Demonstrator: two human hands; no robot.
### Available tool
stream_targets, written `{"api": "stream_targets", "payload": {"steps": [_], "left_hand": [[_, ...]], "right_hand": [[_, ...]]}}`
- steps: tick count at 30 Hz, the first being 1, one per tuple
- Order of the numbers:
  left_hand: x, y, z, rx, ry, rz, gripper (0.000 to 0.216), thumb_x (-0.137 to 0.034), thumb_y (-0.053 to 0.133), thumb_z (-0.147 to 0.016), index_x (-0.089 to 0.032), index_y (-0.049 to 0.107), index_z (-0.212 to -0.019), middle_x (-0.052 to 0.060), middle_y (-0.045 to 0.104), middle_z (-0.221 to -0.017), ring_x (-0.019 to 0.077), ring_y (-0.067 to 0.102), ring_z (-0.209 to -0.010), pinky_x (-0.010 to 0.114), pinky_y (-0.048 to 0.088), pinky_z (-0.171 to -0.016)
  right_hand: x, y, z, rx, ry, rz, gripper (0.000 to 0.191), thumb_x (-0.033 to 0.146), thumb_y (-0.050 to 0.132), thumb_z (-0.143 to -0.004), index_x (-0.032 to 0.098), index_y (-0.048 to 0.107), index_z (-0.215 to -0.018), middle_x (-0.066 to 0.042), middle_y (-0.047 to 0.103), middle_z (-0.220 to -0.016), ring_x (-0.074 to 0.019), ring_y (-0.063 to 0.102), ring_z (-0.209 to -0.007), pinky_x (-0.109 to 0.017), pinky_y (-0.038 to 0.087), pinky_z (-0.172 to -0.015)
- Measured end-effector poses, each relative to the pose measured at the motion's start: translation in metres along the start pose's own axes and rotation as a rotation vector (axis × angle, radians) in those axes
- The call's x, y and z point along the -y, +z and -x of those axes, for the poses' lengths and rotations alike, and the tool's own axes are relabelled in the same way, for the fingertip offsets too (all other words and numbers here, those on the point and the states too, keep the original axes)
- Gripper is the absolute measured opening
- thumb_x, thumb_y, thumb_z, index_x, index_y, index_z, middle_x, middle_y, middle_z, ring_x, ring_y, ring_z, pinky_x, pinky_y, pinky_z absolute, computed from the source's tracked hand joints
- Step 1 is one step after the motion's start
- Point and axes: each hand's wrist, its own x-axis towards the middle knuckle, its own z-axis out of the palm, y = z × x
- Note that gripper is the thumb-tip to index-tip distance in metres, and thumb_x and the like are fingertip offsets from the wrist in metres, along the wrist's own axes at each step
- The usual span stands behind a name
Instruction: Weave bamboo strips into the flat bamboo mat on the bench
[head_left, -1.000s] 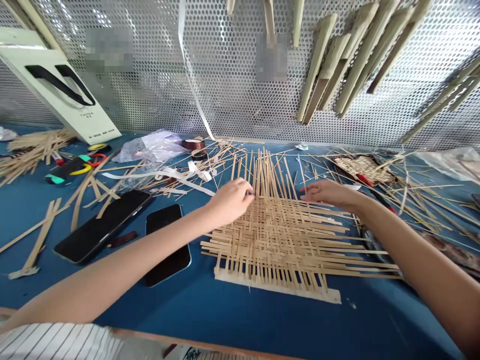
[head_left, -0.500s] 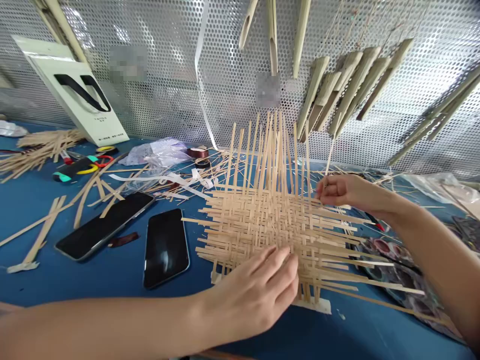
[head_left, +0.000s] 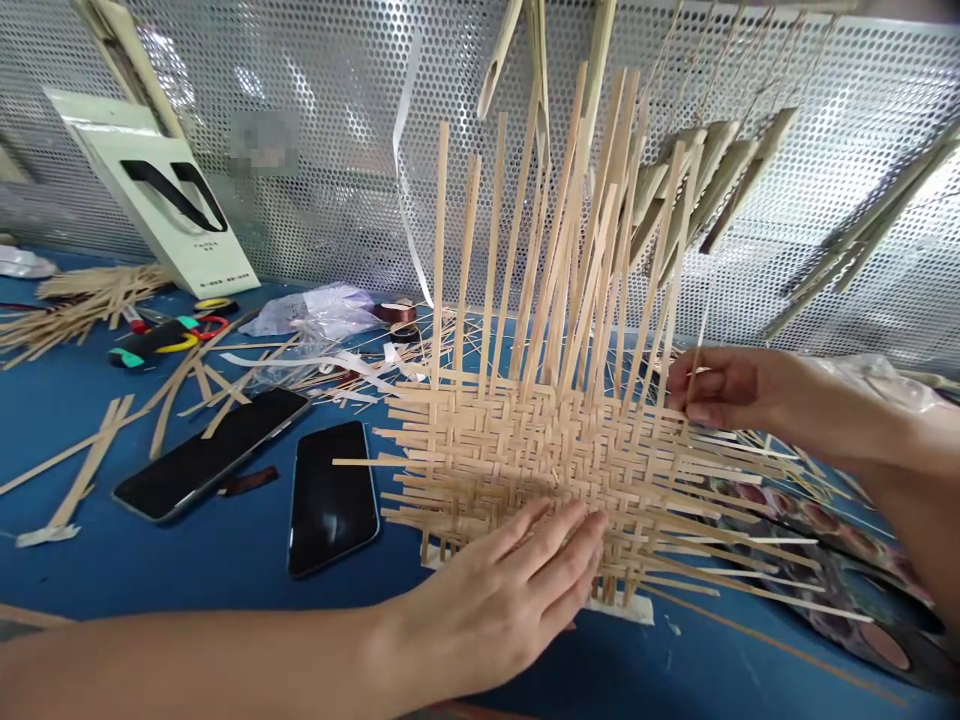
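A mat of woven bamboo strips [head_left: 517, 440] fills the middle of the view, loose strip ends sticking out on all sides. Its far side is tilted up, so the long far strips [head_left: 495, 250] rise in front of the metal wall. My left hand [head_left: 517, 590] rests with extended fingers on the near part of the weave. At the far right corner, the fingers of my right hand [head_left: 720, 388] are pinched together around a thin bamboo strip [head_left: 699, 340]; the fingertips are partly hidden. White tape [head_left: 630, 608] shows along the near edge.
Two phones [head_left: 334, 500] [head_left: 214, 455] lie left of the mat. Further left are pliers [head_left: 161, 338], tape rolls and a strip bundle [head_left: 97, 295]. A paper bag [head_left: 161, 190] leans on the perforated metal wall [head_left: 322, 130]. A dark patterned object [head_left: 847, 570] lies at right.
The far side of the mat has lifted, and its far strips now reach much higher in view. My right hand has shifted to the right; my left hand stays nearly in place.
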Motion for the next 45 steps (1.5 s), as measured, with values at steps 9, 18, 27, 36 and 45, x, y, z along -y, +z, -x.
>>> {"api": "stream_targets", "payload": {"steps": [9,18,27,36,45], "left_hand": [[-0.002,0.008,0.002,0.044,-0.063,0.058,0.043,-0.033,0.033,-0.089,-0.01,0.042,-0.125,0.009,0.037,-0.136,0.0249,0.029,-0.126,0.037,0.03,-0.102],[0.035,0.048,-0.002,0.2,-0.312,0.32,0.04,-0.036,0.031,-0.089,-0.01,0.05,-0.114,0.012,0.05,-0.122,0.0242,0.037,-0.119,0.041,0.032,-0.098],[0.062,0.105,-0.062,0.188,-0.386,0.495,0.056,-0.055,0.039,-0.078,-0.007,0.046,-0.105,0.014,0.049,-0.106,0.0252,0.043,-0.101,0.039,0.037,-0.088],[0.064,0.122,-0.068,0.135,-0.42,0.505,0.064,-0.063,0.035,-0.074,-0.006,0.046,-0.101,0.014,0.049,-0.097,0.0242,0.044,-0.092,0.038,0.037,-0.085],[0.063,0.121,-0.068,0.125,-0.437,0.543,0.06,-0.06,0.038,-0.076,-0.007,0.046,-0.102,0.013,0.048,-0.098,0.0242,0.045,-0.093,0.037,0.039,-0.086]], "right_hand": [[-0.015,-0.009,-0.004,-0.03,0.069,0.097,0.049,0.035,0.066,-0.066,0.021,0.05,-0.11,-0.011,0.066,-0.093,-0.0241,0.061,-0.088,-0.037,0.05,-0.074],[-0.069,0.017,-0.023,-0.396,0.04,0.575,0.023,0.029,0.053,-0.072,0.016,0.054,-0.091,-0.014,0.063,-0.087,-0.0277,0.06,-0.08,-0.044,0.047,-0.072],[-0.104,0.113,-0.063,-0.429,-0.227,0.669,0.026,0.016,0.034,-0.083,0.015,0.048,-0.105,-0.013,0.057,-0.093,-0.0272,0.051,-0.089,-0.043,0.04,-0.079],[-0.108,0.113,-0.063,-0.363,-0.323,0.62,0.026,0.005,0.033,-0.076,0.018,0.051,-0.091,-0.009,0.058,-0.087,-0.0248,0.049,-0.085,-0.037,0.04,-0.077],[-0.106,0.112,-0.063,-0.327,-0.336,0.577,0.031,0.001,0.035,-0.069,0.018,0.05,-0.09,-0.007,0.058,-0.088,-0.0213,0.052,-0.084,-0.031,0.041,-0.074]]}}
